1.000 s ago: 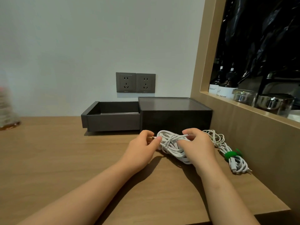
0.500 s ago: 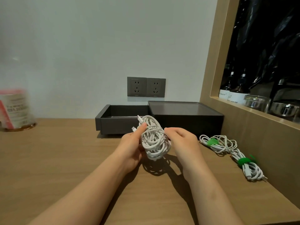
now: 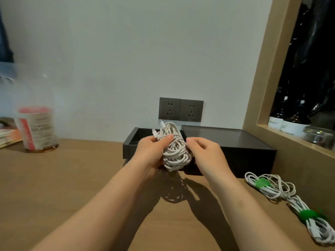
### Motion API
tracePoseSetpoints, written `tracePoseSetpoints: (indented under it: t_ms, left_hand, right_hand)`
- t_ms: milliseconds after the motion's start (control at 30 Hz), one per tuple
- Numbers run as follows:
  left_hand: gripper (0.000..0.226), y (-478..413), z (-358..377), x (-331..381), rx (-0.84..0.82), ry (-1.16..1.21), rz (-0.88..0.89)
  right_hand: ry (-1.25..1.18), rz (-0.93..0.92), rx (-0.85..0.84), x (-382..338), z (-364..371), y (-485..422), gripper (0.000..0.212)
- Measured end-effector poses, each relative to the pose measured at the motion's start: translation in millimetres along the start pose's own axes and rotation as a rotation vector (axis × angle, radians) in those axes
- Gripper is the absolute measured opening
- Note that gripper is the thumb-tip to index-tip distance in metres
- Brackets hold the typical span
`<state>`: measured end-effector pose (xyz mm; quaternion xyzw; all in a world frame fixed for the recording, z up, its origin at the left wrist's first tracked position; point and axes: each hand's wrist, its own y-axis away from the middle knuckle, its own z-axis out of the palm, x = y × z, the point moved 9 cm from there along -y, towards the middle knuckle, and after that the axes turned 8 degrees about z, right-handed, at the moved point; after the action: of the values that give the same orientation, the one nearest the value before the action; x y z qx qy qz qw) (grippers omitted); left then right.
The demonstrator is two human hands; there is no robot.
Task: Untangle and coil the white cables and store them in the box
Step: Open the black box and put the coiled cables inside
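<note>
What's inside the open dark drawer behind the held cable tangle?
The drawer shows only a dark inner corner at its left, nothing visible in it. The left hand, right hand and white cable tangle cover the rest of its inside.

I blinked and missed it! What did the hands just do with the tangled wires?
They lifted the tangled white cable bundle off the wooden table, up before the open drawer of the dark grey box. The left hand grips it; the right hand sits beside it. The two green-tied white cable coils and the box stayed put.
</note>
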<state>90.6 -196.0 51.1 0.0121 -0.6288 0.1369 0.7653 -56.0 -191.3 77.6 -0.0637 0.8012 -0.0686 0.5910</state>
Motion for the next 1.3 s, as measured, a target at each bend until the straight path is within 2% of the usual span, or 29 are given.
tracePoseSetpoints:
  t_ms: [167, 267, 300, 367, 400, 467, 533, 633, 700, 767, 867, 933, 1000, 1067, 1200, 1300]
  left_hand:
    - [0.014, -46.2, -6.5, 18.9, 0.059, -0.099, 0.016]
    - [0.018, -72.6, -5.9, 25.8, 0.088, -0.204, 0.048]
    - [0.026, -81.8, -6.4, 27.3, 0.109, -0.23, 0.066]
    - [0.057, -101.6, -7.1, 26.0, 0.151, -0.274, 0.091]
    - [0.07, -110.6, -6.5, 22.8, 0.161, -0.297, 0.086]
    - [0.076, -124.2, -1.4, 10.4, 0.137, -0.323, 0.04]
    - [0.07, -131.0, 3.6, -9.5, 0.076, -0.4, -0.056]
    - [0.048, -129.6, 12.5, -30.4, -0.071, -0.566, -0.159]
    - [0.052, -133.1, 16.6, -33.2, -0.128, -0.69, -0.128]
    - [0.061, -138.5, 15.4, -21.8, -0.097, -0.869, -0.007]
    - [0.031, -136.1, 19.5, 5.2, -0.069, -0.999, 0.23]
    - [0.02, -130.6, 27.5, 1.2, -0.215, -1.075, 0.201]
    - [0.031, -123.2, 28.6, -6.8, -0.31, -1.185, 0.13]
    - [0.036, -121.1, 28.7, -9.5, -0.329, -1.185, 0.106]
    - [0.037, -118.0, 49.4, -16.1, -0.344, -1.096, 0.132]
    - [0.018, -120.0, 62.7, -19.7, -0.318, -1.079, 0.156]
  right_hand:
    - [0.473, -0.123, 0.232, -9.0, -7.5, -43.7, 0.027]
    - [0.73, -0.144, 0.245, -5.0, 0.8, -66.0, 0.029]
    - [0.795, -0.162, 0.239, -3.1, 4.9, -70.8, 0.029]
    - [0.875, -0.211, 0.257, -0.4, 9.6, -76.9, 0.029]
    - [0.886, -0.241, 0.278, -0.4, 9.5, -78.3, 0.029]
    - [0.87, -0.293, 0.328, 0.2, 5.0, -79.7, 0.03]
    - [0.838, -0.308, 0.381, 2.1, -3.2, -80.7, 0.03]
    - [0.811, -0.31, 0.47, 5.5, -15.0, -80.1, 0.031]
    - [0.812, -0.331, 0.5, 6.4, -17.3, -79.5, 0.031]
    - [0.803, -0.359, 0.517, 7.0, -16.4, -79.8, 0.033]
    - [0.741, -0.414, 0.615, 8.1, -17.5, -73.7, 0.032]
    - [0.729, -0.42, 0.683, 8.0, -19.6, -70.6, 0.029]
    - [0.734, -0.411, 0.685, 9.6, -18.4, -71.3, 0.031]
    - [0.72, -0.421, 0.698, 8.0, -19.3, -69.0, 0.031]
    - [0.765, -0.41, 0.583, 12.1, -14.8, -72.7, 0.033]
    - [0.754, -0.396, 0.563, 13.6, -15.8, -73.8, 0.034]
